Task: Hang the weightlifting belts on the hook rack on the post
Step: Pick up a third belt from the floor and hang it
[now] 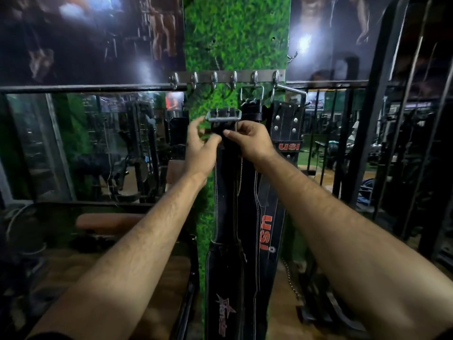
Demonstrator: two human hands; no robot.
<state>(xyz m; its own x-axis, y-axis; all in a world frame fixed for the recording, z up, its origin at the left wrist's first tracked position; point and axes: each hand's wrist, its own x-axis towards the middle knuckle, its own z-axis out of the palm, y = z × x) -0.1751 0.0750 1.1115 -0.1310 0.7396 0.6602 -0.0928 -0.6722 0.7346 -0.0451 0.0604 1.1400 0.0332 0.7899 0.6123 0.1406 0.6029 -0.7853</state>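
A steel hook rack [228, 76] with several hooks is fixed across a green grass-covered post [235, 38]. I hold a black weightlifting belt [226, 253] upright in front of the post, its metal buckle [223, 116] just below the middle hooks. My left hand [202, 143] grips the belt's top from the left and my right hand [247, 138] pinches it from the right. Two belts hang from the right-hand hooks: a black one [252, 192] by its buckle and a studded one with red USI lettering [285, 128].
Mirrors and dark posters flank the post, with a horizontal bar [93, 88] at rack height. A brown padded bench [107, 223] stands low on the left. Black machine frames [375, 119] rise on the right. The left hooks of the rack carry nothing.
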